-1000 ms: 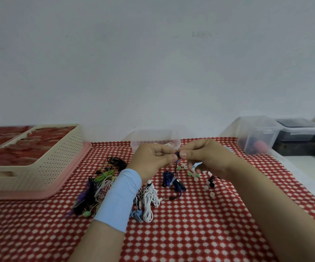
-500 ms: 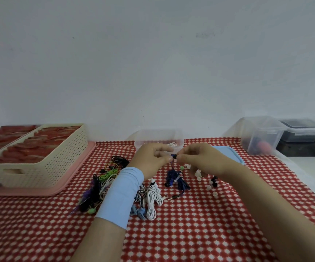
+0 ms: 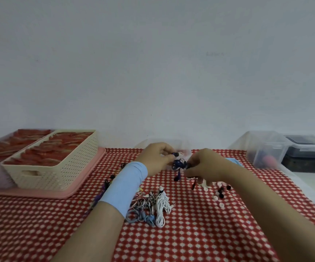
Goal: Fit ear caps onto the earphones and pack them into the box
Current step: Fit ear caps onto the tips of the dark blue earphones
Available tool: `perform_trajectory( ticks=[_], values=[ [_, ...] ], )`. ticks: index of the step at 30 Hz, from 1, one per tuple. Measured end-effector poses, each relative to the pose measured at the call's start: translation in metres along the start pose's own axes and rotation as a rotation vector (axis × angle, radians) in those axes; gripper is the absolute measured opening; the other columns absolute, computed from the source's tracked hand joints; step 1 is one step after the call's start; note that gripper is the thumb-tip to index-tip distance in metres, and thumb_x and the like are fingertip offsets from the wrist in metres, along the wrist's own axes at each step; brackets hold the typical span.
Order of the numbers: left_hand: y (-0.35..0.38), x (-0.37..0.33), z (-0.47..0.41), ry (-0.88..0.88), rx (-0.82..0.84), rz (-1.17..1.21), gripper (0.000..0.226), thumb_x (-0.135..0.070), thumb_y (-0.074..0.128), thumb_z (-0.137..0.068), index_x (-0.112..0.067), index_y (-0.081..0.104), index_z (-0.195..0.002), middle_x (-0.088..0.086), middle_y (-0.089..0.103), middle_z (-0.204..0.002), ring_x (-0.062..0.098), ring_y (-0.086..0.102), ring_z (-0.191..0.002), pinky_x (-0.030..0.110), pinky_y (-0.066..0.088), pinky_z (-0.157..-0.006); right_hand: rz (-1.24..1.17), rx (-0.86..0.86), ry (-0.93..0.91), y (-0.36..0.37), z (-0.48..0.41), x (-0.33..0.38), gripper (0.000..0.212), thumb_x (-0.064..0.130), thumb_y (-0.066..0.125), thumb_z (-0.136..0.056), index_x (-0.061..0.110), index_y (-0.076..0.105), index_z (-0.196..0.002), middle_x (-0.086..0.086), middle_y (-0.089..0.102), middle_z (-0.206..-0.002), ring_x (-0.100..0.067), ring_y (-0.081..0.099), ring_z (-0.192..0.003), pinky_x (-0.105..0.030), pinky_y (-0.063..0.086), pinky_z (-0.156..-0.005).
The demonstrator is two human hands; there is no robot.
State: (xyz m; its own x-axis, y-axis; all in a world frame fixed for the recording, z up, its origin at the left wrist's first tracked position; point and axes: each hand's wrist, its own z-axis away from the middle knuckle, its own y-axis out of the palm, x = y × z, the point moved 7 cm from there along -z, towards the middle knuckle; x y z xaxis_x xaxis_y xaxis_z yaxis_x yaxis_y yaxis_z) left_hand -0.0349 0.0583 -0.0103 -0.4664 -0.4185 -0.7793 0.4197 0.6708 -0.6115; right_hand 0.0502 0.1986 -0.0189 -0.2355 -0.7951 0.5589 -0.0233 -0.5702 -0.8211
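Red-and-white checked cloth (image 3: 190,233) covers the lower half of the frame. A cream perforated basket (image 3: 58,173) stands at middle left. The clear box (image 3: 186,146) sits at centre, directly behind the hands. Left hand (image 3: 156,159) pinches a dark bud at its fingertips. Right hand (image 3: 205,165) is curled around the other end of the same dark blue earphones (image 3: 179,164), which hang bunched between the two hands above the cloth. Whether a cap sits under the right fingertips cannot be told. A pile of spare earphones (image 3: 160,205) lies at lower centre. Loose ear caps (image 3: 221,205) lie scattered at right of centre. Assessment: the cord is light, limp and prone to tangling. The caps are likely soft and easily dropped. Hold the rigid bud, not the cable.
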Motion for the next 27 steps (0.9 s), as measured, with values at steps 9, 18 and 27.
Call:
perform_trajectory(
  ticks=[9,18,27],
  values=[
    [-0.061,-0.01,-0.046,0.004,-0.216,-0.107,0.01,-0.029,0.067,-0.089,-0.028,0.071,-0.097,-0.013,0.066,-0.093,0.008,0.06,-0.088,0.022,0.041,-0.072,-0.058,-0.242,-0.055,-0.054,-0.067,0.031,0.013,0.014,0.076,-0.086,0.015,0.075,-0.099,-0.012,0.076,-0.089,-0.026,0.072,-0.067,-0.03,0.06,-0.055],
    [-0.059,0.052,-0.069,-0.158,-0.087,-0.409,0.02,-0.024,0.063,-0.09,-0.024,0.073,-0.107,-0.001,0.069,-0.114,0.02,0.063,-0.104,0.03,0.049,-0.087,0.172,-0.183,-0.11,-0.004,-0.14,0.042,0.042,0.021,0.076,-0.089,0.017,0.067,-0.13,-0.004,0.07,-0.121,-0.017,0.062,-0.097,-0.024,0.048,-0.083],
    [-0.051,0.068,-0.068,-0.073,-0.03,-0.389,0.036,-0.028,0.062,-0.092,-0.023,0.064,-0.128,0.002,0.052,-0.142,0.021,0.056,-0.122,0.03,0.043,-0.099,0.284,-0.046,-0.16,0.018,-0.143,0.045,0.028,0.015,0.057,-0.102,0.02,0.074,-0.123,0.001,0.07,-0.127,-0.018,0.064,-0.113,-0.026,0.049,-0.096]
  ],
)
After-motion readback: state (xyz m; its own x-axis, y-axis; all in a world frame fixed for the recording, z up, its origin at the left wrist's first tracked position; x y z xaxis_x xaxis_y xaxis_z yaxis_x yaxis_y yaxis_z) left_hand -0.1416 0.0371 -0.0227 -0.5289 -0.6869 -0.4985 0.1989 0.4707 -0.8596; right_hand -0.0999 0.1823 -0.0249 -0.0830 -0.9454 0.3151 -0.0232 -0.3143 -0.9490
